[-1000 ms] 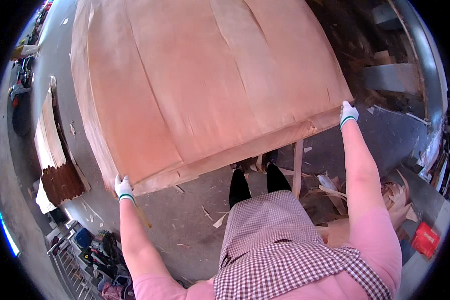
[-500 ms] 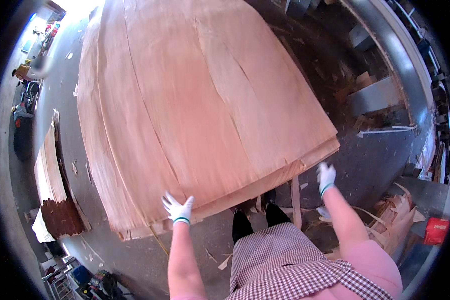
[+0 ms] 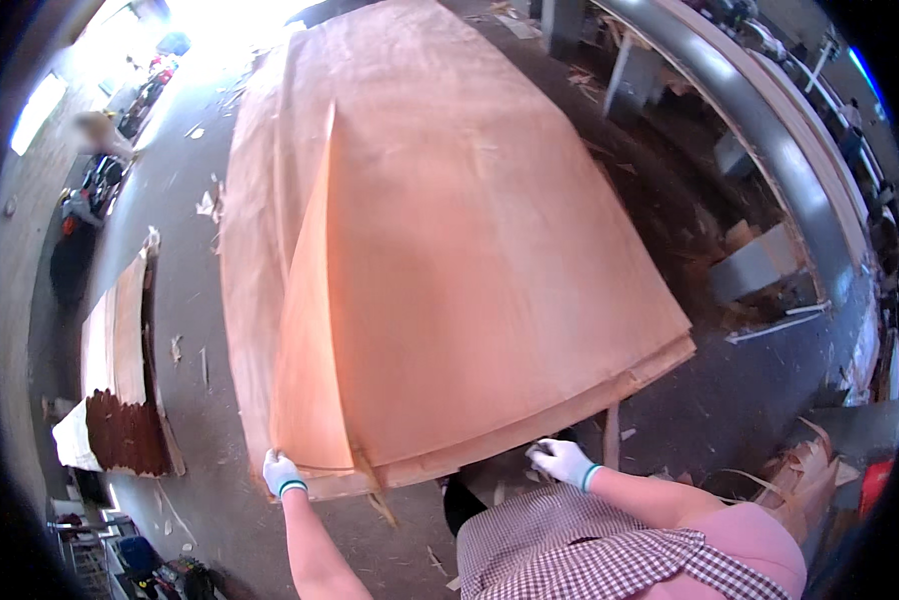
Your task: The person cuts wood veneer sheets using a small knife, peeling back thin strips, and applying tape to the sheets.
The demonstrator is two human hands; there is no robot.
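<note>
A large stack of thin pinkish-tan wood veneer sheets (image 3: 510, 300) lies before me. On its left part, a narrow veneer strip (image 3: 310, 390) stands lifted along its right edge, bowed up into a long fold that tapers toward the far end. My left hand (image 3: 283, 472), in a white glove with a green cuff, is closed on the strip's near left corner. My right hand (image 3: 565, 463), gloved alike, hovers just in front of the stack's near edge, fingers loosely bent and thumb apart, with nothing visible in it. A thin splinter (image 3: 382, 505) hangs off the near edge.
On the floor to the left lie pale veneer pieces (image 3: 115, 345) with a dark brown ragged piece (image 3: 128, 435). Crumpled veneer scraps (image 3: 795, 475) are heaped at the right. A long metal frame (image 3: 760, 130) curves along the right side, with grey blocks beneath it.
My left hand has moved left and taken hold of the strip, whose edge has risen. My right hand has come inward and down toward my apron. The view has shifted.
</note>
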